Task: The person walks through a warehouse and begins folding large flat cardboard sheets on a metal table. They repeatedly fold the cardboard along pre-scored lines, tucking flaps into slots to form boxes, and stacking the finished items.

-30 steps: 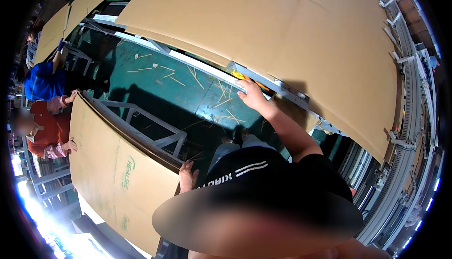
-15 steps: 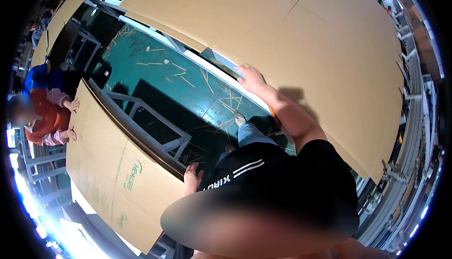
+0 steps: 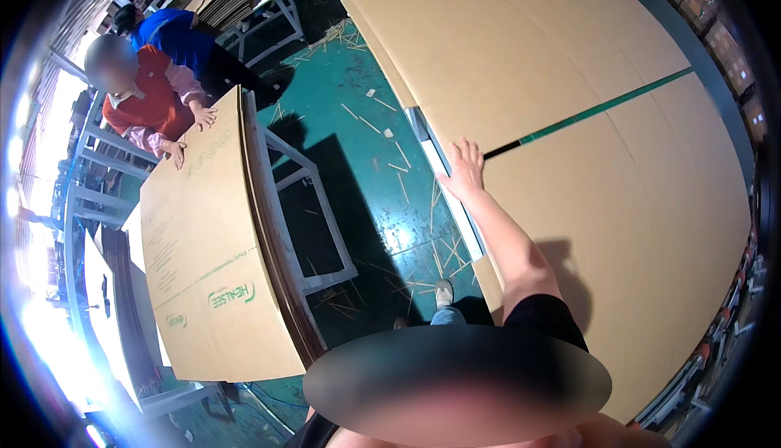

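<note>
The person's right hand, fingers spread apart, rests flat on the near corner of a large brown cardboard sheet, which lies on a long desk at the right of the view. A second cardboard sheet lies beyond it, parted from it by a narrow green gap. The left hand is not in view. To the left, across a green floor strewn with cardboard slivers, a stack of printed sheets lies on a metal frame. Two co-workers stand at its far end; one presses both hands on the stack.
</note>
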`<control>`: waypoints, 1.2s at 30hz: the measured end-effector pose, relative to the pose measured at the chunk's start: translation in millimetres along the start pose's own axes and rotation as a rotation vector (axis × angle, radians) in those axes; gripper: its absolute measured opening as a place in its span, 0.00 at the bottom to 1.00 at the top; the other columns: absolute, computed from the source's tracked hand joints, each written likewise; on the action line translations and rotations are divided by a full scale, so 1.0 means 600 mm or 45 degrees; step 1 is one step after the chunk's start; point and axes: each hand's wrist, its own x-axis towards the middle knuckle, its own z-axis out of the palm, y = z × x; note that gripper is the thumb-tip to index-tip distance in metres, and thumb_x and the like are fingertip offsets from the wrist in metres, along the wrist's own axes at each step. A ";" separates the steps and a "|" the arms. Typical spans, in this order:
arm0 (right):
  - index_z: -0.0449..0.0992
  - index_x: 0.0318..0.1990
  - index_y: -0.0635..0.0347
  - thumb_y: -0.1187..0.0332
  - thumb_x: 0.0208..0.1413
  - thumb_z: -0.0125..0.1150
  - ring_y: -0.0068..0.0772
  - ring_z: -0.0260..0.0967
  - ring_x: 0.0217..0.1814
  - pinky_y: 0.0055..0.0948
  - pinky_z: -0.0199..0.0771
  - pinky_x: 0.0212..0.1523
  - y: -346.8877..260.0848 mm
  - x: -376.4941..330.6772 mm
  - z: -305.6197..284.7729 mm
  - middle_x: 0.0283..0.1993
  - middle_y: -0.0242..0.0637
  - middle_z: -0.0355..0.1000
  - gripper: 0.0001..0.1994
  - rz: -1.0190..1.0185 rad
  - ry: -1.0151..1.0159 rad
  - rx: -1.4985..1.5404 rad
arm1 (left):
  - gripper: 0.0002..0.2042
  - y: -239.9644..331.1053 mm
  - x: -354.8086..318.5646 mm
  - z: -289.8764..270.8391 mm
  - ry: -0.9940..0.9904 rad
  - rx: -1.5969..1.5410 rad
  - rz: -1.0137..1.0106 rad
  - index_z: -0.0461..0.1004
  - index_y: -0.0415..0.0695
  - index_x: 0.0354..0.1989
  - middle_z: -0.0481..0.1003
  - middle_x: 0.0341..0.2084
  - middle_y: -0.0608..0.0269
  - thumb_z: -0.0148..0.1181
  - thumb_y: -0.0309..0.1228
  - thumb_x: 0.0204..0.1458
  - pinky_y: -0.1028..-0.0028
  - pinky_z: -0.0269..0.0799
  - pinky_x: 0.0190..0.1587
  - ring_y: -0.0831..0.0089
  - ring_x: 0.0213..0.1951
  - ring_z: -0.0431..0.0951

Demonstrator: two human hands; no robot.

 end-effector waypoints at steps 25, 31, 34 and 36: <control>0.57 0.64 0.55 0.79 0.49 0.51 0.51 0.46 0.71 0.45 0.48 0.68 0.207 -1.064 -0.203 0.68 0.47 0.52 0.31 0.700 0.008 -0.804 | 0.22 -0.012 -0.127 -0.087 -0.262 0.132 0.478 0.71 0.38 0.51 0.72 0.49 0.46 0.62 0.26 0.44 0.64 0.68 0.56 0.51 0.52 0.72; 0.59 0.62 0.60 0.82 0.45 0.54 0.47 0.50 0.70 0.41 0.52 0.68 0.185 -0.893 -0.195 0.66 0.49 0.55 0.32 0.261 -0.072 -0.601 | 0.23 -0.078 -0.195 -0.080 -0.245 0.240 0.513 0.72 0.40 0.51 0.73 0.48 0.47 0.63 0.32 0.45 0.64 0.67 0.55 0.52 0.51 0.72; 0.70 0.49 0.62 0.85 0.38 0.57 0.53 0.68 0.54 0.42 0.69 0.55 0.143 -0.803 -0.249 0.50 0.52 0.71 0.25 -0.098 0.302 -0.511 | 0.22 -0.044 -0.202 -0.096 -0.181 0.219 0.526 0.72 0.40 0.51 0.73 0.47 0.49 0.63 0.32 0.45 0.64 0.68 0.55 0.53 0.50 0.72; 0.71 0.45 0.61 0.84 0.37 0.55 0.52 0.72 0.43 0.44 0.72 0.44 0.072 -0.730 -0.297 0.40 0.50 0.73 0.22 -0.102 0.237 -0.465 | 0.22 -0.029 -0.202 -0.100 -0.160 0.195 0.556 0.72 0.41 0.51 0.73 0.47 0.50 0.62 0.31 0.45 0.64 0.68 0.54 0.53 0.50 0.72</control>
